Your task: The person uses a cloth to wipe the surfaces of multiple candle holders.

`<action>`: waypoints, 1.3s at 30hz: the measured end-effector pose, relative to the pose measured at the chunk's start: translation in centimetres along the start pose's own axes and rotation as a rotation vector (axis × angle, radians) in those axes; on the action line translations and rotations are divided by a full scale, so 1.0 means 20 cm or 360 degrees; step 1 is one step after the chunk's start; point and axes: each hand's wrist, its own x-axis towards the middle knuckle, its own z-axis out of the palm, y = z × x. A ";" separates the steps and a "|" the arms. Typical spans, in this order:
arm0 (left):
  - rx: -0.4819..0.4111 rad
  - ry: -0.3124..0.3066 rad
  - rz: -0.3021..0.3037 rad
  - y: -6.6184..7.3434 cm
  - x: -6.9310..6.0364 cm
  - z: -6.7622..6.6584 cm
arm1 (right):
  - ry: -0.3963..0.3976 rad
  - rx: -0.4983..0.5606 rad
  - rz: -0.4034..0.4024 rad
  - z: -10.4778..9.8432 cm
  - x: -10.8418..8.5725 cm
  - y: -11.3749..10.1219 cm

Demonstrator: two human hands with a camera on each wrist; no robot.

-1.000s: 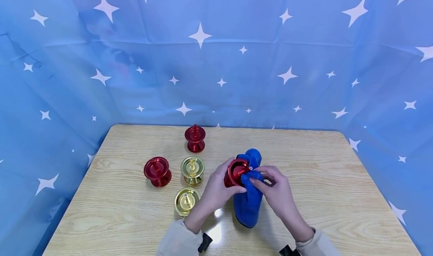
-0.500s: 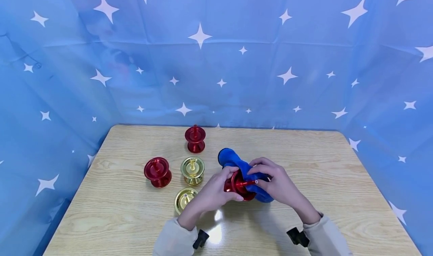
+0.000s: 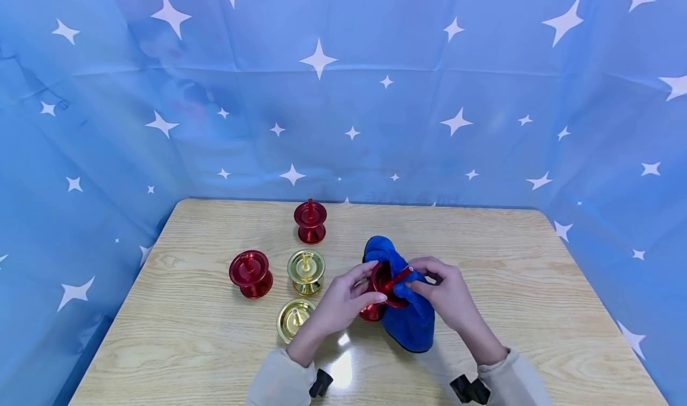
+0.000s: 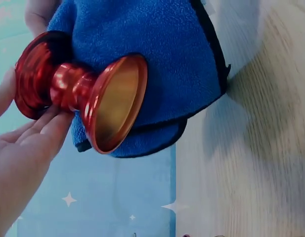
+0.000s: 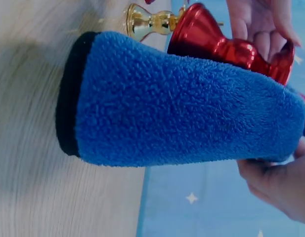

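A shiny red candle holder [image 3: 371, 312] with a thin red stem is tilted above the table, gripped at its dish by my left hand [image 3: 343, 301]. In the left wrist view the holder [image 4: 73, 86] shows its hollow base, with the left fingers [image 4: 43, 131] round the far end. My right hand [image 3: 445, 290] pinches a blue cloth [image 3: 410, 325] against the dish's right side, near the stem. The cloth [image 5: 182, 108] hangs along the holder in the right wrist view, its dark edge towards the table; the right hand [image 5: 283, 182] is partly cut off there.
Left of the hands stand two red holders [image 3: 256, 287] [image 3: 311, 234] and two gold ones [image 3: 306, 287] [image 3: 290, 321], the nearer gold one partly behind my left forearm. All stand on a wooden table [image 3: 177, 334]; a blue star-patterned curtain [image 3: 376, 108] hangs behind.
The blue cloth has swung about the red holder, its loose part hanging lower again. The holder has turned in my left hand, its stem now pointing up and right. The standing holders have not moved.
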 end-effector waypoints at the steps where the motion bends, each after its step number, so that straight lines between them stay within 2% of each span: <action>1: 0.0018 -0.0022 0.0009 0.00 0.00 0.00 | 0.0021 -0.0007 0.0026 0.01 -0.01 0.00; 4: 0.0142 -0.0023 0.0016 -0.01 0.00 0.01 | 0.0075 -0.0045 0.0080 0.02 -0.02 -0.02; 8: 0.0265 0.0060 -0.0021 -0.02 0.01 0.02 | 0.0111 -0.0088 0.0103 0.05 -0.04 -0.04; 13: 0.0277 0.0159 -0.0032 -0.03 0.00 0.03 | 0.0049 -0.0140 0.0090 0.07 -0.07 -0.06; 16: 0.0223 0.0113 -0.0010 -0.03 -0.01 0.02 | 0.0025 -0.0164 0.0031 0.08 -0.08 -0.06; 19: 0.0142 -0.0031 -0.0038 -0.02 -0.01 0.00 | 0.0003 -0.0210 -0.0154 0.06 -0.08 -0.04; 23: 0.0088 -0.0250 -0.0115 0.01 -0.02 -0.01 | -0.0117 -0.0367 -0.0567 0.03 -0.04 -0.01; 25: 0.0089 -0.0302 -0.0145 0.02 -0.02 -0.01 | -0.0197 -0.0412 -0.0745 0.02 -0.01 0.00; 28: 0.0071 -0.0298 -0.0162 0.03 -0.02 0.00 | -0.0276 -0.0423 -0.0844 0.00 0.01 0.01; 31: 0.0072 -0.0185 -0.0138 0.02 -0.02 0.01 | -0.0229 -0.0443 -0.0740 0.01 0.01 0.01; 33: 0.0107 -0.0049 -0.0100 0.02 -0.01 0.02 | -0.0154 -0.0427 -0.0575 0.02 0.00 0.00; 37: 0.0260 0.0264 -0.0001 0.00 0.01 0.04 | -0.0018 -0.0314 -0.0225 0.06 -0.02 -0.03; 39: 0.0330 0.0350 0.0038 0.00 0.01 0.05 | 0.0040 -0.0285 -0.0128 0.09 -0.03 -0.05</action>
